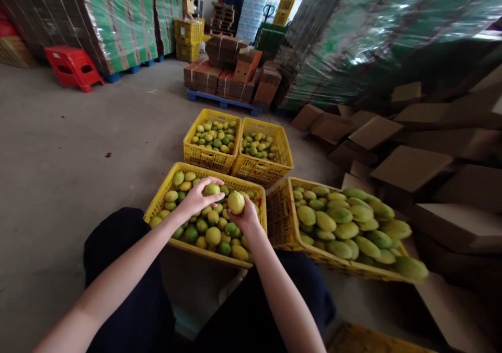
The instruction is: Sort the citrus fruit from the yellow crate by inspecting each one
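My right hand (246, 216) is closed round a pale yellow-green lemon (236, 202), held up above a yellow crate (172, 174) in front of my knees. To its left, my left hand (199, 196) curves its fingers and thumb about a greener lemon (212, 189) over the same crate. Loose lemons, some yellow and some deep green, fill this crate below both hands; my hands and forearms hide part of them.
Two more yellow crates of lemons (209, 159) stand just beyond. At the right, another crate (283, 212) is heaped with larger-looking green-yellow fruit. Cardboard boxes (411, 167) lie piled farther right. A red stool (72, 65) and a blue pallet (223, 102) of flattened cartons stand behind.
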`<state>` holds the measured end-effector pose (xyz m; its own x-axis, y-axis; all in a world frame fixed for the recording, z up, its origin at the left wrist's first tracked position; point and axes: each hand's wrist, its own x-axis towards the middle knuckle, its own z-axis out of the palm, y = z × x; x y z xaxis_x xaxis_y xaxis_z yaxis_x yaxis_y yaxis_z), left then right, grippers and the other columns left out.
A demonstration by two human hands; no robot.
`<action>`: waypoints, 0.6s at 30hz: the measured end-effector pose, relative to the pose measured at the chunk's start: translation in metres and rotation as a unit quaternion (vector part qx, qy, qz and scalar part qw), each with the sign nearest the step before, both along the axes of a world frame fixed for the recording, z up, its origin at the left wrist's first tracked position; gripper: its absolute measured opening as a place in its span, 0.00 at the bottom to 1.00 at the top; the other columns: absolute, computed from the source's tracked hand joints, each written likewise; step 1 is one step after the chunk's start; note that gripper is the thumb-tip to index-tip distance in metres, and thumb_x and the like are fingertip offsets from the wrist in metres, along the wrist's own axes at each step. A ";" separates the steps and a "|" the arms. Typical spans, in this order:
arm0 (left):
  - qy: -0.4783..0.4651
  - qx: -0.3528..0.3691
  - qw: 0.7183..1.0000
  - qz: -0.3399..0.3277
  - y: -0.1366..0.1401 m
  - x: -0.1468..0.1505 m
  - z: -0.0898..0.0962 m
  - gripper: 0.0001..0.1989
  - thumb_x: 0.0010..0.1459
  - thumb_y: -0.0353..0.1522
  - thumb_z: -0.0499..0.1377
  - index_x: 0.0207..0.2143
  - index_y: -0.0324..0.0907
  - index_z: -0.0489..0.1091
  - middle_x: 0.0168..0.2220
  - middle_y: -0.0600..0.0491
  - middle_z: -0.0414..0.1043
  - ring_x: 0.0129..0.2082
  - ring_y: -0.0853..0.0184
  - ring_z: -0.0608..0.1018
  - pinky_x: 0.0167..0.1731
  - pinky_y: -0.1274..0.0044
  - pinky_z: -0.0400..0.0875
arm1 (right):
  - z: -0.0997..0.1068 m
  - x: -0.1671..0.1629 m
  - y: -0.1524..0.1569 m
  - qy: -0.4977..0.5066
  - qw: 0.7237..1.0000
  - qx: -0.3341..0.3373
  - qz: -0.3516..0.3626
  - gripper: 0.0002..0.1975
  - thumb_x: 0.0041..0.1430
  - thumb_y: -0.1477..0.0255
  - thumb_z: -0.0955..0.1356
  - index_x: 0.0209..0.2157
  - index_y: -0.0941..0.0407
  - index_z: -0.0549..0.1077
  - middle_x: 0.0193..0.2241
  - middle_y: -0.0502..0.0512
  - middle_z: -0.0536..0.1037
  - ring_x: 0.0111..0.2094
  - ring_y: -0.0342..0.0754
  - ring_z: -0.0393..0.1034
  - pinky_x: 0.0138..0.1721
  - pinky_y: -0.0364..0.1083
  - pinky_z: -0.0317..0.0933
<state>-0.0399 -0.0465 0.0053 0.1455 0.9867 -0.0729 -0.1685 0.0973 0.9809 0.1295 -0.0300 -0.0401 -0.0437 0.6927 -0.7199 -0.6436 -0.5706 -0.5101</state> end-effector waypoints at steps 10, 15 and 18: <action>0.022 0.114 0.993 0.000 0.002 -0.006 -0.013 0.38 0.42 0.26 0.70 0.57 0.46 0.64 0.60 0.44 0.64 0.60 0.57 0.67 0.53 0.69 0.70 | 0.013 0.000 -0.003 0.013 0.991 0.133 -0.012 0.09 0.51 0.66 0.69 0.33 0.54 0.70 0.24 0.51 0.77 0.24 0.45 0.70 0.21 0.41 0.63; 0.060 0.190 0.980 0.019 0.004 -0.005 -0.008 0.28 0.41 0.26 0.72 0.47 0.43 0.73 0.56 0.45 0.67 0.61 0.57 0.66 0.61 0.65 0.61 | 0.026 -0.003 -0.016 -0.032 0.941 0.336 0.026 0.21 0.36 0.74 0.75 0.36 0.52 0.71 0.29 0.47 0.75 0.30 0.44 0.70 0.30 0.42 0.65; 0.014 0.150 0.989 0.006 0.003 -0.003 -0.002 0.30 0.39 0.26 0.73 0.48 0.45 0.74 0.54 0.46 0.70 0.57 0.57 0.71 0.56 0.69 0.68 | 0.028 -0.004 -0.021 -0.067 0.927 0.368 0.034 0.25 0.34 0.75 0.77 0.38 0.50 0.72 0.30 0.44 0.75 0.31 0.44 0.70 0.35 0.43 0.67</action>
<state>-0.0431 -0.0437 0.0030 0.1351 0.9661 0.2202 -0.1410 -0.2013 0.9693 0.1259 -0.0512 -0.0119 -0.0497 0.9972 -0.0550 -0.5223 -0.0729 -0.8496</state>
